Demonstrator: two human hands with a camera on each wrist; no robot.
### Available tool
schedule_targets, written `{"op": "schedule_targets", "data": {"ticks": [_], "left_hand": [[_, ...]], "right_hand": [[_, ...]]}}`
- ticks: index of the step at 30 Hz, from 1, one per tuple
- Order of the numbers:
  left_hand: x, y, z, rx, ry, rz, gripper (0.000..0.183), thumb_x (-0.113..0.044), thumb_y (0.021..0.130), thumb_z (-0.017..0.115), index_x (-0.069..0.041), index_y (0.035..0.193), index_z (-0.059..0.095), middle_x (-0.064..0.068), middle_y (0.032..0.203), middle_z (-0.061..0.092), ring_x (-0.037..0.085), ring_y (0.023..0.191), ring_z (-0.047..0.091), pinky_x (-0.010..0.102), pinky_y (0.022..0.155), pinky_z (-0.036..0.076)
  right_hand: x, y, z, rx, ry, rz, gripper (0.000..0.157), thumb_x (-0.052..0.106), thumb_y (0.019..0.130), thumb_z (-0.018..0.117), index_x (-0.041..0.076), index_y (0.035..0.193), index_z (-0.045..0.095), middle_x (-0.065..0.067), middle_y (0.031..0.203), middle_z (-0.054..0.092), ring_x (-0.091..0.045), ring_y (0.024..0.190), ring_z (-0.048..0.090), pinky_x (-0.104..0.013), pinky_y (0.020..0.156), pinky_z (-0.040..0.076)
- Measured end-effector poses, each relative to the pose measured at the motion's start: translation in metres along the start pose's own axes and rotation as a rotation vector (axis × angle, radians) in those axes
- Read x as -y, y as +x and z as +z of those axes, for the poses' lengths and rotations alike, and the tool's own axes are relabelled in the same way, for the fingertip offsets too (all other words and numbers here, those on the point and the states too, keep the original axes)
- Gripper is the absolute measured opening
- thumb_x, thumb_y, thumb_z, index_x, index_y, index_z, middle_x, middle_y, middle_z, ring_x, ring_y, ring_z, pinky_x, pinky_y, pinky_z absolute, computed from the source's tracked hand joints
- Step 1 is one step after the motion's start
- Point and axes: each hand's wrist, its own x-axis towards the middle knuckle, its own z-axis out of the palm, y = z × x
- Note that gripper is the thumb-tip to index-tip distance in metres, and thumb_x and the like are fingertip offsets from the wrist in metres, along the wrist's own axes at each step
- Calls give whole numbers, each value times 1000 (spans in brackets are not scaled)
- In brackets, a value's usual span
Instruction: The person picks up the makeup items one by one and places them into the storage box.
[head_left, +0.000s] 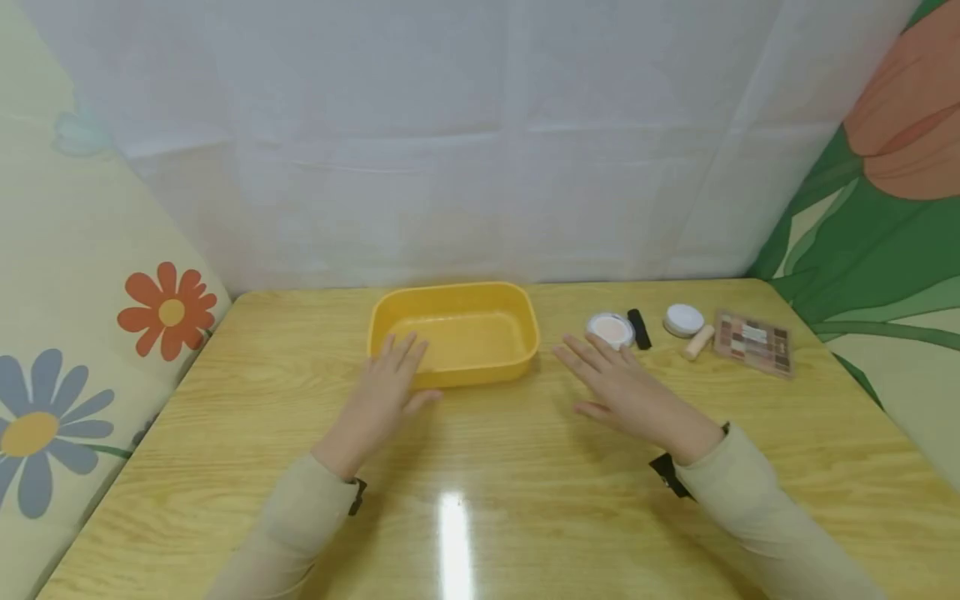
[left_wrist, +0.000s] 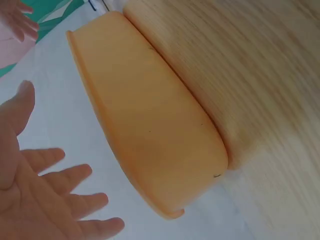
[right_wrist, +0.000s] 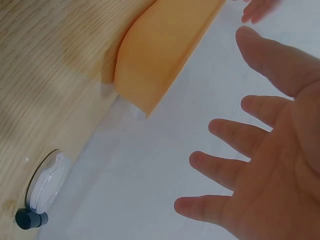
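Note:
A yellow plastic basin (head_left: 450,377) sits toward the back of the wooden table. My left hand (head_left: 378,400), fingers spread and straight, hovers over the basin's front left corner and holds nothing. In the left wrist view that hand (left_wrist: 45,195) appears beside the basin's outer wall (left_wrist: 145,110). My right hand (head_left: 626,396) is also spread flat, palm down, to the right of the basin. Its fingertips overlap the near edge of a round compact (head_left: 610,330) in the head view. Beside the compact lies a short black tube (head_left: 639,328).
Farther right are a round white jar (head_left: 683,320), a small beige tube (head_left: 699,342) and an eyeshadow palette (head_left: 753,342). A white cloth (head_left: 420,167) hangs behind the table (head_left: 525,500), with flower-patterned cloth on both sides.

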Motion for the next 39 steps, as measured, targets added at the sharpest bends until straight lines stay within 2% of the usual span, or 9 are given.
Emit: {"op": "schedule_targets", "data": {"ticks": [6,8,13,18,26,30,36,39], "left_hand": [[8,3,-1,-67,-120,-102,75,-25,97,60,14,146,21,33,151,23,52,137,19,59,112,18],[11,6,-2,-72,-166,-142,74,-23,98,58,15,147,16,35,151,18,52,138,15,55,114,14],[21,13,-5,-36,-238,-229,72,-20,101,52,18,146,10,39,151,8,52,140,6,55,115,7],[29,18,-5,18,-295,-283,70,-17,103,46,21,144,3,39,151,-2,51,140,0,54,115,2],[38,24,-5,17,-483,-373,65,-5,103,38,21,143,-6,39,150,-9,48,141,-6,51,116,-1],[45,25,-5,39,-556,-429,65,-4,103,36,19,144,-8,36,152,-9,45,142,-5,51,116,1],[49,26,-5,59,-604,-483,61,-2,102,33,17,146,-5,35,153,-4,45,142,0,51,116,6],[50,28,-7,39,-618,-497,58,-1,101,32,16,147,1,35,154,3,45,142,5,51,116,10]], "right_hand": [[1,-1,1,-8,-3,0,71,17,89,70,-2,147,33,-26,151,31,-51,134,29,-75,97,27],[1,-1,1,-13,-11,-3,71,16,89,70,-2,147,33,-27,150,32,-51,133,30,-75,97,27],[0,-2,1,-21,-22,-7,72,16,88,71,-3,146,34,-28,148,34,-52,131,32,-74,100,25],[-3,-4,1,-22,-25,-1,70,17,88,71,-4,145,36,-28,148,34,-52,131,33,-74,99,26],[-5,-4,3,-24,-31,-7,69,18,88,71,-1,145,37,-28,147,36,-52,130,35,-75,98,27],[-7,-4,4,-17,-24,-7,69,18,88,71,0,145,37,-28,147,36,-52,130,35,-75,97,27],[-11,-4,4,-11,-26,-4,68,18,88,71,-2,143,39,-29,146,37,-53,128,37,-75,96,28],[-12,-2,2,-6,-28,6,67,17,88,71,-3,143,39,-29,146,36,-53,128,37,-75,97,27]]}}
